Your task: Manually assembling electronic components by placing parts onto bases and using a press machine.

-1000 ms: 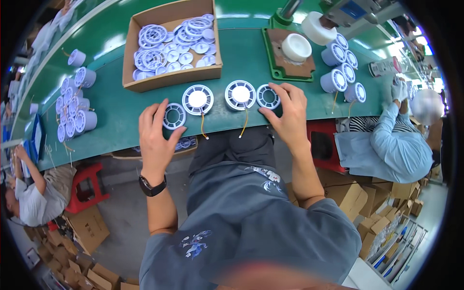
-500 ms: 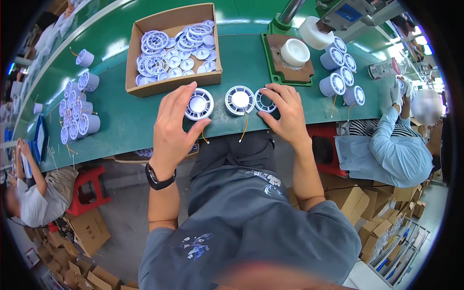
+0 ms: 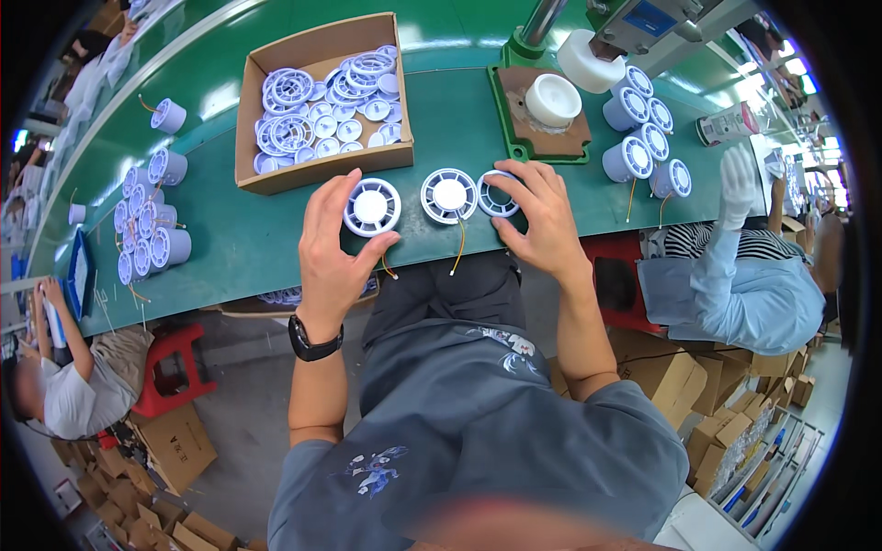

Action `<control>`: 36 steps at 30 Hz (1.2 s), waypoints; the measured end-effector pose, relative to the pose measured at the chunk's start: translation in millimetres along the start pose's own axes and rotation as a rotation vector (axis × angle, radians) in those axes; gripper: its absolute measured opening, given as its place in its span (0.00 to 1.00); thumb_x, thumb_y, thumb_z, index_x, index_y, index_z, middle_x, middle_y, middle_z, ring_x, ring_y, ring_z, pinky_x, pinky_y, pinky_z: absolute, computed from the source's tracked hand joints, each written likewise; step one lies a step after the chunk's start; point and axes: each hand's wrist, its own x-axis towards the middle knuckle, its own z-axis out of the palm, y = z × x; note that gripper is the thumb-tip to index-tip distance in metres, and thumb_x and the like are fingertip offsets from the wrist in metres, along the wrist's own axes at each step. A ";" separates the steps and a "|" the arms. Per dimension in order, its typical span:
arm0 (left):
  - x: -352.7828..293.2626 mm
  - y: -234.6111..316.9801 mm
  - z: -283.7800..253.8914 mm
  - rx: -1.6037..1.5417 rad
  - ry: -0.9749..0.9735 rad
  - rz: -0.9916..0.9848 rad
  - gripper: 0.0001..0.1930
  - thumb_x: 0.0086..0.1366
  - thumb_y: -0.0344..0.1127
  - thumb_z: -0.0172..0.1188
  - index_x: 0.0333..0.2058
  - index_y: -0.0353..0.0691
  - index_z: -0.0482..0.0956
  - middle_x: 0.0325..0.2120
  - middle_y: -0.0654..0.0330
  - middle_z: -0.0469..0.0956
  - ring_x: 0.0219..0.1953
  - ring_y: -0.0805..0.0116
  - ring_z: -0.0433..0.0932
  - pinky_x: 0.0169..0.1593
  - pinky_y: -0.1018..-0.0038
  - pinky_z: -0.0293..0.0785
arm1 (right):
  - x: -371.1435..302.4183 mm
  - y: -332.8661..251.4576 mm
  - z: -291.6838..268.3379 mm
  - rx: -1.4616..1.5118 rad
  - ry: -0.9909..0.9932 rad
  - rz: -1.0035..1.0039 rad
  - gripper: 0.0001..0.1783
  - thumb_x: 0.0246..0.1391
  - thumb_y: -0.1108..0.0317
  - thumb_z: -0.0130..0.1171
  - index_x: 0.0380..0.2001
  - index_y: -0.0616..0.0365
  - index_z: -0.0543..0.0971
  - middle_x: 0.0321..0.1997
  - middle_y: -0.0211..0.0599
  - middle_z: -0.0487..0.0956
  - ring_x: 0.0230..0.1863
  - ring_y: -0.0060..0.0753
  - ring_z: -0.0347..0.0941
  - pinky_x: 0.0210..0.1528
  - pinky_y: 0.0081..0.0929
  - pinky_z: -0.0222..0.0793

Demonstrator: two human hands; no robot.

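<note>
My left hand (image 3: pixel 333 243) curls its thumb and fingers around a white round housing (image 3: pixel 372 207) with a slotted, spoked top, whose thin wire hangs over the table edge. Between my hands a similar housing (image 3: pixel 449 196) stands on the green table, its yellowish wire (image 3: pixel 459 248) trailing toward me. My right hand (image 3: pixel 544 220) grips a white ring (image 3: pixel 499 194) between thumb and fingers, dark through its middle. This ring sits right beside the middle housing; they look to be touching or nearly so.
A cardboard box (image 3: pixel 407 151) of loose white rings and discs lies beyond my left hand. At far right stands a green-based press (image 3: pixel 514 151) with a white round block (image 3: pixel 553 100). Wired white housings cluster at left (image 3: pixel 169 246) and right (image 3: pixel 628 159). Co-workers sit on both sides.
My hands keep their grips with barely any movement. The view has shifted slightly. At the right, a co-worker's gloved hand has risen above the table.
</note>
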 end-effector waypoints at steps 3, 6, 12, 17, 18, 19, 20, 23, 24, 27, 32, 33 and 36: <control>0.9 0.7 0.5 -0.006 0.001 -0.016 0.36 0.49 0.37 0.75 0.57 0.37 0.72 0.50 0.48 0.74 0.52 0.49 0.74 0.53 0.61 0.73 | 0.0 -0.6 0.8 -0.003 0.001 0.007 0.28 0.36 0.73 0.66 0.48 0.54 0.78 0.55 0.38 0.74 0.56 0.48 0.68 0.57 0.41 0.62; 0.6 0.2 1.0 -0.024 0.008 -0.011 0.35 0.49 0.37 0.75 0.56 0.37 0.72 0.50 0.48 0.74 0.51 0.49 0.74 0.53 0.61 0.73 | -0.3 -1.0 -0.1 -0.010 0.001 0.008 0.28 0.36 0.73 0.67 0.48 0.54 0.78 0.55 0.38 0.74 0.56 0.48 0.68 0.58 0.40 0.62; -1.2 -3.6 3.8 -0.068 0.022 -0.004 0.36 0.48 0.35 0.76 0.56 0.36 0.72 0.50 0.49 0.74 0.51 0.49 0.75 0.53 0.62 0.72 | 0.4 0.7 -2.1 0.318 0.180 0.102 0.32 0.36 0.74 0.70 0.51 0.56 0.76 0.54 0.43 0.74 0.56 0.50 0.69 0.57 0.38 0.65; -4.4 -1.5 6.3 -0.072 0.032 -0.063 0.36 0.47 0.32 0.75 0.56 0.36 0.72 0.51 0.50 0.74 0.52 0.53 0.75 0.54 0.64 0.72 | 19.8 -24.7 -13.9 0.301 0.214 0.001 0.35 0.36 0.73 0.72 0.53 0.57 0.75 0.53 0.45 0.75 0.55 0.50 0.70 0.58 0.37 0.67; -4.3 -1.0 5.9 -0.050 0.029 -0.062 0.36 0.47 0.31 0.75 0.57 0.35 0.71 0.51 0.52 0.73 0.52 0.57 0.75 0.55 0.66 0.72 | 24.3 -30.5 -13.6 0.276 0.183 -0.022 0.35 0.36 0.72 0.73 0.54 0.57 0.75 0.53 0.45 0.75 0.55 0.50 0.70 0.58 0.37 0.67; -4.1 -0.9 5.7 -0.028 0.027 -0.062 0.37 0.47 0.29 0.74 0.58 0.35 0.71 0.52 0.54 0.73 0.53 0.61 0.75 0.55 0.68 0.72 | 28.2 -35.5 -12.9 0.252 0.150 -0.046 0.36 0.36 0.71 0.73 0.54 0.57 0.75 0.53 0.45 0.75 0.55 0.50 0.70 0.58 0.37 0.67; -3.9 -1.5 5.8 -0.029 0.028 -0.059 0.37 0.47 0.29 0.74 0.58 0.35 0.71 0.52 0.54 0.73 0.53 0.61 0.75 0.55 0.68 0.72 | 31.3 -38.8 -11.8 0.229 0.117 -0.069 0.36 0.36 0.71 0.73 0.54 0.57 0.75 0.53 0.44 0.75 0.55 0.49 0.70 0.58 0.37 0.67; -4.9 -4.2 7.4 -0.059 0.019 -0.058 0.41 0.47 0.28 0.74 0.61 0.36 0.66 0.52 0.53 0.74 0.52 0.62 0.76 0.56 0.68 0.72 | 37.2 -43.7 -9.2 0.209 0.052 -0.090 0.37 0.36 0.70 0.74 0.55 0.57 0.74 0.53 0.44 0.75 0.55 0.49 0.70 0.58 0.38 0.67; -5.5 -3.5 7.9 -0.061 0.020 -0.058 0.41 0.47 0.28 0.74 0.61 0.36 0.66 0.52 0.53 0.74 0.52 0.62 0.76 0.56 0.68 0.72 | 38.3 -44.6 -8.6 0.200 0.017 -0.100 0.38 0.36 0.70 0.74 0.56 0.57 0.74 0.53 0.43 0.75 0.55 0.49 0.70 0.57 0.39 0.67; -7.6 -0.4 9.8 -0.190 -0.006 -0.163 0.45 0.48 0.25 0.71 0.66 0.37 0.59 0.52 0.52 0.74 0.52 0.62 0.76 0.56 0.68 0.72 | 38.9 -44.6 -4.1 0.182 0.003 -0.132 0.38 0.37 0.70 0.73 0.57 0.55 0.73 0.53 0.42 0.75 0.54 0.48 0.70 0.56 0.40 0.67; -5.6 1.1 3.7 -0.238 -0.044 -0.264 0.49 0.48 0.25 0.71 0.67 0.37 0.54 0.49 0.49 0.77 0.50 0.56 0.78 0.54 0.65 0.74 | 39.4 -43.4 -5.3 0.216 -0.030 -0.170 0.38 0.38 0.71 0.71 0.58 0.55 0.72 0.54 0.42 0.75 0.54 0.48 0.70 0.57 0.40 0.67; -5.0 -2.1 -0.3 -0.234 -0.042 -0.267 0.49 0.48 0.24 0.71 0.67 0.37 0.54 0.49 0.49 0.77 0.50 0.56 0.78 0.54 0.66 0.73 | 38.7 -43.2 -5.6 0.215 -0.028 -0.166 0.38 0.38 0.71 0.71 0.58 0.55 0.72 0.54 0.42 0.75 0.54 0.48 0.70 0.57 0.40 0.67; -4.7 -12.6 -12.5 -0.223 -0.039 -0.275 0.49 0.48 0.23 0.70 0.68 0.36 0.53 0.48 0.49 0.77 0.49 0.57 0.78 0.54 0.66 0.73 | 38.2 -42.6 -5.7 0.254 -0.074 -0.162 0.39 0.38 0.73 0.71 0.58 0.56 0.72 0.57 0.42 0.74 0.58 0.48 0.69 0.59 0.40 0.67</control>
